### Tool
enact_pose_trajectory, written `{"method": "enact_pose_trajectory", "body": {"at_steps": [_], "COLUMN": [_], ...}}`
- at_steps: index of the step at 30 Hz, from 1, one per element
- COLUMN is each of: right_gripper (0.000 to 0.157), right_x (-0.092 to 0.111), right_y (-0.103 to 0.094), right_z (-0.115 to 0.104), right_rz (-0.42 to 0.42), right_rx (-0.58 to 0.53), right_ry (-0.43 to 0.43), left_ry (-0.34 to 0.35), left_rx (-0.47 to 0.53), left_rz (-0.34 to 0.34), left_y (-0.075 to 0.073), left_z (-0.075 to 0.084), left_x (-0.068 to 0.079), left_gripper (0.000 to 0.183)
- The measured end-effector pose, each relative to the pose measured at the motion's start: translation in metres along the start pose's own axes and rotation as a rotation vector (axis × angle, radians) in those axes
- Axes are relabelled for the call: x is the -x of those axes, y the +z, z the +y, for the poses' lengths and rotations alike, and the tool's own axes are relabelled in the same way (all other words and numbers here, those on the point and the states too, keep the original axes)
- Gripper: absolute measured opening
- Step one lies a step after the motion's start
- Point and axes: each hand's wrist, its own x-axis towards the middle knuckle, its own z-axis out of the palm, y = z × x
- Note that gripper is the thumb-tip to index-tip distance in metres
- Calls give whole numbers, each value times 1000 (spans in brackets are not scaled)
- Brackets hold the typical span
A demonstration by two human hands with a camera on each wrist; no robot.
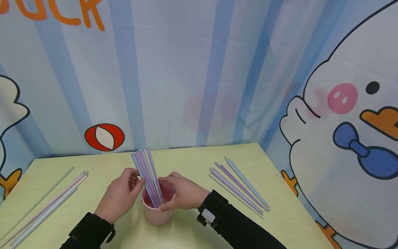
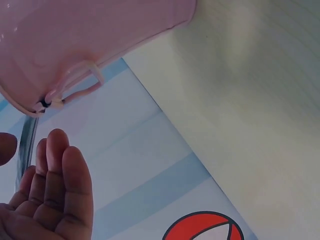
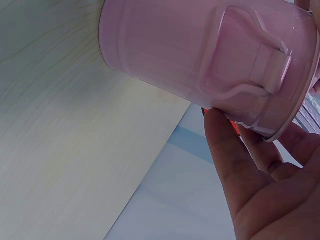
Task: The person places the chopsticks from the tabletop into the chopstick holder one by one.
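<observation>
A pink metal bucket (image 1: 158,216) with side handles stands on the table, holding a bundle of lilac and pale blue straws (image 1: 146,173) that lean left above its rim. My right hand (image 1: 183,192) grips the bucket's right side near the rim, thumb at the front and fingers behind. The right wrist view shows its fingers (image 3: 227,155) against the wall below a handle (image 3: 215,55). Beside the bundle is my left hand (image 1: 119,193), its thumb tip right at the straws. Loosely bent fingers (image 2: 75,175) show below the bucket rim in the left wrist view, apart from the thumb.
Several purple and blue straws (image 1: 237,188) lie on the pale wooden table (image 1: 199,155) to the right. More pale straws (image 1: 46,207), white, pink and greyish, lie at the left. A striped blue cloth (image 1: 180,69) with duck pictures hangs behind and at the sides.
</observation>
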Motion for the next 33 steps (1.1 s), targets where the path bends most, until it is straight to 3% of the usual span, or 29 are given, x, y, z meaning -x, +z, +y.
{"method": "enact_pose_trajectory", "body": {"at_steps": [3,7,11,17,21,25,33], "right_gripper": [93,92,91,90,90,90,92], "right_x": [0,0,0,0,0,0,0], "right_y": [0,0,0,0,0,-1,0], "right_z": [0,0,0,0,0,0,0], "right_rz": [3,0,-6,-8,-10,-11,-7], "right_rx": [3,5,1,-11,-10,-13,2], "right_ry": [4,12,15,9,9,11,16], "left_ry": [-5,-35,-52,-5,-67,-167,-265], "left_rx": [-19,-76,-210,-429,-514,-545,-588], "left_rz": [7,30,43,57,36,-20,-10], "left_y": [-4,-10,-20,-39,-51,-57,-58], "left_z": [-6,-27,-62,-122,-150,-165,-175], "left_x": [1,2,1,10,20,28,31], "left_gripper": [34,31,28,33,30,25,20]}}
